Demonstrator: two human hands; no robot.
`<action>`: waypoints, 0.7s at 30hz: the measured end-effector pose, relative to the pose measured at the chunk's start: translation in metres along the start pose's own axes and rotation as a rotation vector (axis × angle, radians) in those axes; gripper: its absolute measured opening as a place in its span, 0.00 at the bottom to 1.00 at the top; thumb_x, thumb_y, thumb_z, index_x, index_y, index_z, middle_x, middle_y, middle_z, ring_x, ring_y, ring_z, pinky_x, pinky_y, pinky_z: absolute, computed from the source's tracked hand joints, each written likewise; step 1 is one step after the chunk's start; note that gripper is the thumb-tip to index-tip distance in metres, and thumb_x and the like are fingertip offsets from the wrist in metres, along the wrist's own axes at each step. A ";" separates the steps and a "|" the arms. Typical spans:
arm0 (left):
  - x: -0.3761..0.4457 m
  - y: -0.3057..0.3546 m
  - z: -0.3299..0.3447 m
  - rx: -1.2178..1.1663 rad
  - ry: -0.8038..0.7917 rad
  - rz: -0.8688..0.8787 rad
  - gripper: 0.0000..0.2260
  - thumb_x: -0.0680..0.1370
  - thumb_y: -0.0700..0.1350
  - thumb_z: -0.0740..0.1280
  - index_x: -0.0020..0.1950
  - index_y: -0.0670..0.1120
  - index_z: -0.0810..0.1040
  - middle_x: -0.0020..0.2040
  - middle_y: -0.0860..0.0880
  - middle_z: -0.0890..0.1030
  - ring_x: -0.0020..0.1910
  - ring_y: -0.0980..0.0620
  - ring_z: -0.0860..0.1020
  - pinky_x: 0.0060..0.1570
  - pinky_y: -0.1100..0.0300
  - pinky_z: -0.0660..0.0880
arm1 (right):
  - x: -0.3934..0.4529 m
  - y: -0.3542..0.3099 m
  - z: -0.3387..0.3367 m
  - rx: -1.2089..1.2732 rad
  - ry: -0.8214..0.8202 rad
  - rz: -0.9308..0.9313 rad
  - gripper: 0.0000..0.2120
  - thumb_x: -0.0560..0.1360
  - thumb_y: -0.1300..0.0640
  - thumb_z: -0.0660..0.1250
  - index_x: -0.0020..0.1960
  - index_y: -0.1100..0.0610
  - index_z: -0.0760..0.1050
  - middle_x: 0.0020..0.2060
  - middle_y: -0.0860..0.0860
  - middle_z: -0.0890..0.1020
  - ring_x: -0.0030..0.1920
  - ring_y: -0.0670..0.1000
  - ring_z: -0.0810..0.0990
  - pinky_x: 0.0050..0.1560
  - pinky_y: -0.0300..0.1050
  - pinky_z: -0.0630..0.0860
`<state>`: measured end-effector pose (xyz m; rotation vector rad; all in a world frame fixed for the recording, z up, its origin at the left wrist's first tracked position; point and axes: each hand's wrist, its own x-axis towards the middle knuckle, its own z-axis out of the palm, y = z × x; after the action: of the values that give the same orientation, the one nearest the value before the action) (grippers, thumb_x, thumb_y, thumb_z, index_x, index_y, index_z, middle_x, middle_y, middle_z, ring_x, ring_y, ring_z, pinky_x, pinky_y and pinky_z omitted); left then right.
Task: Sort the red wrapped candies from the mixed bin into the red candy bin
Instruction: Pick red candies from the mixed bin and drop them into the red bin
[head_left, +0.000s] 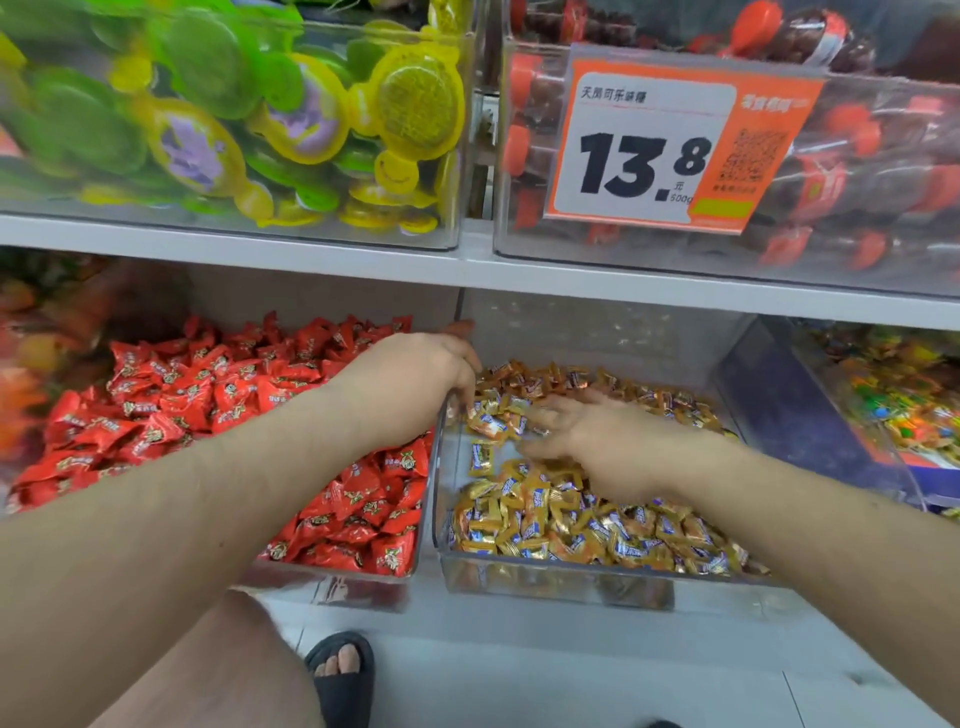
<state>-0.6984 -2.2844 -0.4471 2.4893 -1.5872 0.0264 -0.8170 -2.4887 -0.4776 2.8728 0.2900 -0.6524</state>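
Right hand lies spread, flat on gold wrappers in the clear mixed bin; I see left hand curled at its left wall, nearer the red candy bin, grip unclear.

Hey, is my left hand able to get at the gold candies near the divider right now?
Probably yes. The left hand already reaches over the clear divider wall, its fingers hanging just above the gold candies; nothing covers them, and the right hand lies spread beside them.
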 end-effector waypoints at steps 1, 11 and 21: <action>0.000 0.000 0.000 -0.004 0.006 0.000 0.16 0.72 0.32 0.67 0.50 0.51 0.85 0.64 0.55 0.77 0.60 0.53 0.77 0.54 0.63 0.69 | -0.004 -0.012 -0.001 0.041 0.017 -0.099 0.42 0.71 0.70 0.60 0.78 0.40 0.56 0.80 0.48 0.48 0.79 0.53 0.45 0.77 0.62 0.46; -0.001 -0.001 0.002 -0.003 0.022 0.018 0.15 0.72 0.33 0.67 0.50 0.50 0.85 0.64 0.54 0.77 0.60 0.51 0.78 0.55 0.60 0.71 | -0.004 0.003 -0.007 0.259 -0.045 -0.090 0.38 0.72 0.74 0.55 0.73 0.43 0.69 0.76 0.39 0.60 0.77 0.42 0.55 0.76 0.42 0.53; -0.002 -0.001 0.003 -0.035 0.036 -0.001 0.16 0.72 0.32 0.67 0.51 0.50 0.85 0.64 0.55 0.77 0.59 0.52 0.77 0.55 0.61 0.71 | 0.011 -0.027 -0.011 0.137 -0.202 -0.116 0.33 0.73 0.71 0.56 0.72 0.45 0.71 0.75 0.46 0.67 0.79 0.51 0.51 0.74 0.64 0.33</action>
<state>-0.6987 -2.2829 -0.4505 2.4489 -1.5591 0.0433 -0.8085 -2.4588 -0.4758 2.9027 0.3980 -1.0125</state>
